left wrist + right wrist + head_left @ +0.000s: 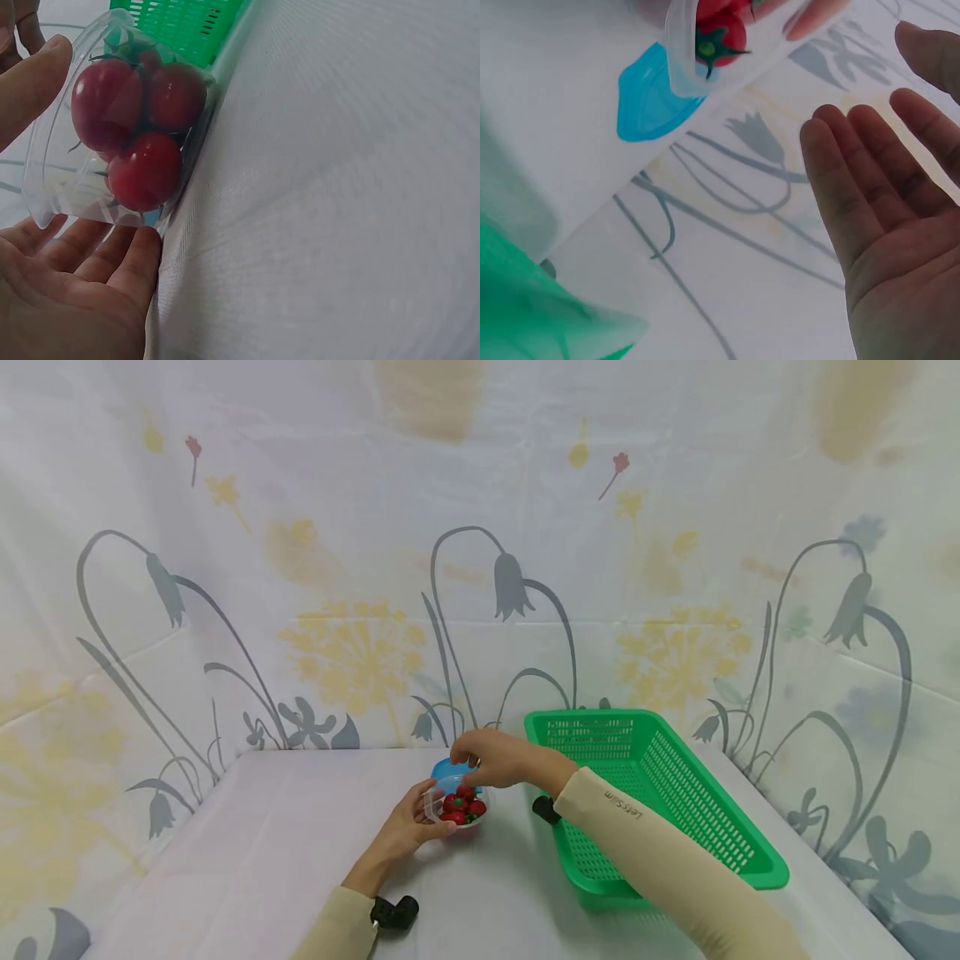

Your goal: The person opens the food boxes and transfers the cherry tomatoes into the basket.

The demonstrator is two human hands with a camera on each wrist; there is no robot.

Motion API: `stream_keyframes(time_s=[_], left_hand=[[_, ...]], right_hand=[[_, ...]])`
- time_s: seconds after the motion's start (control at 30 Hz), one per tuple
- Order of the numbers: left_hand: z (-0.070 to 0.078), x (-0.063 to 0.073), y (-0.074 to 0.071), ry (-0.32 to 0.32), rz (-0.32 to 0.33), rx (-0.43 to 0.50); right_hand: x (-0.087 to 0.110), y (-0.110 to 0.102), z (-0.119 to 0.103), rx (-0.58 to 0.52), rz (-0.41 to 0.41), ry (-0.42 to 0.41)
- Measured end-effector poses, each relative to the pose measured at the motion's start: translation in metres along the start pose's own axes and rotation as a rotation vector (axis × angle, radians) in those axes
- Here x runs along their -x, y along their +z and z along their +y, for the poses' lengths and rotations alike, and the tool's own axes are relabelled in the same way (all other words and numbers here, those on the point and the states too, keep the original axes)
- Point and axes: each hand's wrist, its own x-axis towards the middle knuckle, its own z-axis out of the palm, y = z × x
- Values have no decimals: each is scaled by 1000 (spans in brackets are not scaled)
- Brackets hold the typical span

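A clear plastic container holds several red cherry tomatoes with green stem ends. My left hand holds it, the thumb on the near side and the fingers along the left. In the left wrist view the fingertips touch the container's wall. My right hand is over the far side of the container, with nothing held. Its fingers look nearly straight in the right wrist view. Behind the container lies a blue lid, partly hidden by the right hand in the head view.
To the right stands a large green plastic basket with slotted walls; my right forearm crosses over it. A white cloth covers the table, and a flower-printed curtain hangs behind.
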Motion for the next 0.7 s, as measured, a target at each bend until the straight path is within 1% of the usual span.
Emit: stream_keyframes(time_s=[0.03,0.17,0.3,0.37,0.47,0.57,0.7], left_hand=[[-4,-2,-1,2,2,3],[-4,-2,-1,0,1,14],[-4,-1,-1,3,-2,10],[-4,-1,-1,10,-7,24],[-4,-1,-1,15,-11,37],[-3,-1,0,6,-4,25],[-3,-1,0,-6,6,6]], right_hand=[[-1,2,-2,0,-16,-4],[-7,10,-4,23,-71,-7],[-13,19,-4,67,-93,-3],[-15,23,-3,82,-102,-4],[-17,28,-2,73,-128,13],[-18,32,-1,60,-148,31],[-19,34,-1,59,-156,28]])
